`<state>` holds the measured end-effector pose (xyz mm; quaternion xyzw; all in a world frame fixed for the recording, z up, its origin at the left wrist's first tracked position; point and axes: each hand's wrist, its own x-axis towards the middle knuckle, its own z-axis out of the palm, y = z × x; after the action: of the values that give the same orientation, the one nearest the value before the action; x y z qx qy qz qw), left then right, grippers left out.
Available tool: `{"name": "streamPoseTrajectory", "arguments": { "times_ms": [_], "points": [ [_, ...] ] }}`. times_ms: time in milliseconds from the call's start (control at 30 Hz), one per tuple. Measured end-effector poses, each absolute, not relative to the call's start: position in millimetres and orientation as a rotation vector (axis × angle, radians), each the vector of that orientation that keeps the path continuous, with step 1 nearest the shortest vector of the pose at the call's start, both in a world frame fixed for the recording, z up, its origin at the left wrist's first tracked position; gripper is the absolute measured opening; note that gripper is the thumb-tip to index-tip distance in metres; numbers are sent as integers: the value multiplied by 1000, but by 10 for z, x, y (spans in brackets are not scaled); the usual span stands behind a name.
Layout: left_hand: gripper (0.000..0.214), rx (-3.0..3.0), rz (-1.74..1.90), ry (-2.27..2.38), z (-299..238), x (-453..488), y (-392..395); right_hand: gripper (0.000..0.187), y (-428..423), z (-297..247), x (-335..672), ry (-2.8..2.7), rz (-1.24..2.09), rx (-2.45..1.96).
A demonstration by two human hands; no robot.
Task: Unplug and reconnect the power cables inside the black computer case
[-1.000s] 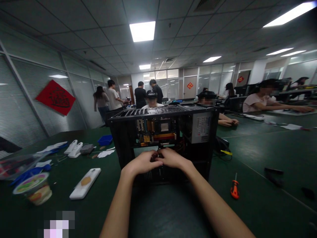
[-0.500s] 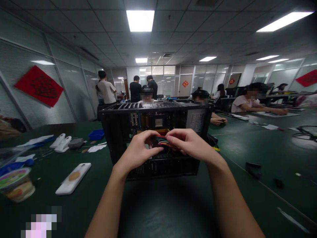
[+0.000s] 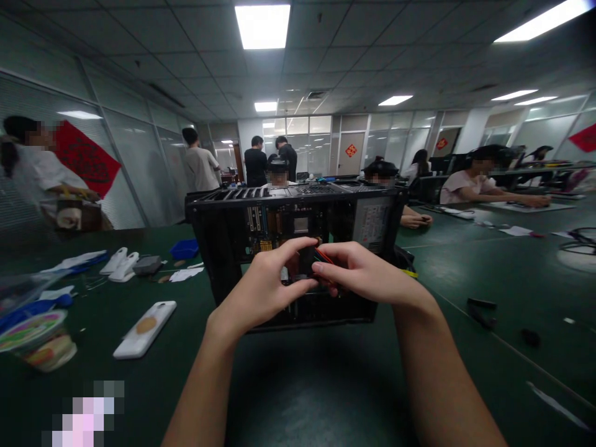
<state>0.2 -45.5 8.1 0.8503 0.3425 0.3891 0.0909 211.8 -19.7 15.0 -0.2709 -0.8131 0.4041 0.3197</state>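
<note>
An open black computer case (image 3: 223,230) stands on the green table (image 3: 302,397) in front of me, its motherboard (image 3: 279,226) and power supply (image 3: 372,223) showing inside. Both my hands are raised before the case's open side. My left hand (image 3: 263,288) pinches a small black connector (image 3: 307,259) between thumb and forefinger. My right hand (image 3: 361,273) grips the red and coloured wires (image 3: 322,254) that run from that connector. The two hands touch each other around it.
A white phone (image 3: 144,329) lies left of the case, with a food cup (image 3: 40,341), white parts (image 3: 121,266) and a blue tray (image 3: 185,249) beyond. Black small parts (image 3: 482,310) lie at right. Several people sit or stand behind and at the left.
My hands rose from low inside the case and drew out the connector with its wires. The view swung left, and a person came into sight at the far left.
</note>
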Motion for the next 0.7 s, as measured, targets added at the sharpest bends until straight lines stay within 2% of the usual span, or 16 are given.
{"name": "streamPoseTrajectory", "arguments": {
  "times_ms": [333, 533, 700],
  "points": [
    [58, 2509, 1089, 1143, 56, 72, -441, 40, -145, 102, 2134, -2177, 1008, -786],
    [55, 2516, 1086, 1133, 48, 93, -394, 30, -188, 73, 2149, -2198, 993, -810],
    [53, 2539, 1081, 1174, 51, 55, -400, 27, -199, 57, 2089, -2258, 844, -778]
  ]
}}
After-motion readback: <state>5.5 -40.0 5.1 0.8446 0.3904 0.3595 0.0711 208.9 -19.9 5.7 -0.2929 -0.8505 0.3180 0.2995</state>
